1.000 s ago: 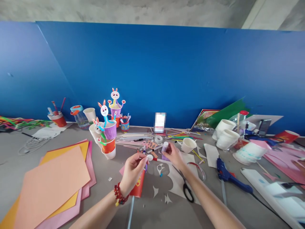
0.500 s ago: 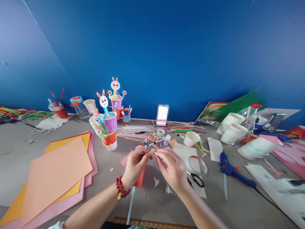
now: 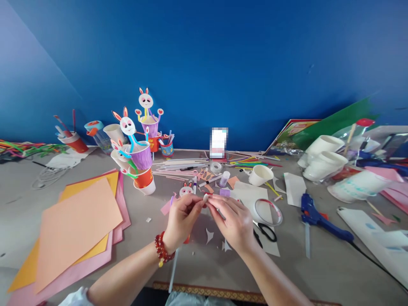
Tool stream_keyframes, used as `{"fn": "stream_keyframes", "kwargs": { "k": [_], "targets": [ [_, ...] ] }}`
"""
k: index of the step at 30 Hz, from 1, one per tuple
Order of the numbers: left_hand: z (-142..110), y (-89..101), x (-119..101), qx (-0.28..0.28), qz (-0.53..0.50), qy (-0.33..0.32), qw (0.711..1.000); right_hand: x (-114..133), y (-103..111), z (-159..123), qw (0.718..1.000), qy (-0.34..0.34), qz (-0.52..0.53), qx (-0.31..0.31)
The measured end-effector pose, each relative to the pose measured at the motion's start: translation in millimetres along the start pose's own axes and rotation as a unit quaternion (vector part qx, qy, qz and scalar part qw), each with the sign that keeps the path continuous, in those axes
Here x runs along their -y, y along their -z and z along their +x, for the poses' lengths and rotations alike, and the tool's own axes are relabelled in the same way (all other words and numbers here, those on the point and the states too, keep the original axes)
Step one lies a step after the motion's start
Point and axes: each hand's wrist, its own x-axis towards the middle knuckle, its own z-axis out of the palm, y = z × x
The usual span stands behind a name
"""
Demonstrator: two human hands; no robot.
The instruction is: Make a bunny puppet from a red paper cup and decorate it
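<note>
Between their fingertips, my left hand (image 3: pixel 185 214) and my right hand (image 3: pixel 231 216) pinch a small white paper piece (image 3: pixel 205 198), seen nearly edge-on. Both hands are closed on it, above the middle of the table. Just behind my left hand shows a white rabbit face cutout (image 3: pixel 185 190) with red ears. Partly hidden under that hand are a pink paper piece (image 3: pixel 166 207) and something red. A pale stick (image 3: pixel 173 272) lies below my left wrist. White paper scraps (image 3: pixel 209 236) lie under my right hand, and black-handled scissors (image 3: pixel 267 232) rest just right of it.
Paper-cup rabbits (image 3: pixel 140 155) stand at back left, behind stacked coloured paper (image 3: pixel 79 229). To the right lie a roll of tape (image 3: pixel 268 212), a blue glue gun (image 3: pixel 325 222) with its cord and several white cups (image 3: pixel 325 165). A glue stick (image 3: pixel 224 179) and straws (image 3: pixel 178 163) lie behind my hands.
The camera view has shifted slightly. The white paper piece has turned from facing me more to nearly edge-on, still held by both hands.
</note>
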Motion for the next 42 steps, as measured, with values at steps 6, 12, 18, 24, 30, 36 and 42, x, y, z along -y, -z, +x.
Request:
{"fn": "stream_keyframes", "kwargs": {
  "k": [6,12,18,24,30,36,42],
  "targets": [
    [-1.4,2.5,-4.2,0.003,0.082,-0.021,0.996,1.1,0.1,-0.7,1.0,-0.003,0.007,0.0],
    [-1.4,4.3,-6.3,0.009,0.113,-0.04,0.993,1.4,0.3,-1.0,1.0,-0.002,0.024,0.003],
    [-1.6,4.8,-5.3,0.011,0.165,-0.077,0.983,1.6,-1.5,-2.9,1.0,0.001,0.01,0.009],
    [-3.0,5.0,-4.8,0.019,0.173,-0.073,0.982,2.2,-1.9,-0.9,1.0,-0.003,0.006,-0.001],
    [-1.8,5.9,-5.3,0.016,0.175,-0.072,0.982,2.6,-0.1,-1.2,1.0,0.004,0.01,0.005],
    [-1.2,4.9,-6.3,0.016,0.186,-0.078,0.979,3.8,-0.2,-3.9,1.0,-0.001,-0.015,0.017],
    [-2.1,4.1,-5.1,0.024,0.176,-0.063,0.982,5.6,-1.2,-3.4,1.0,-0.009,-0.017,0.007]
  ]
}}
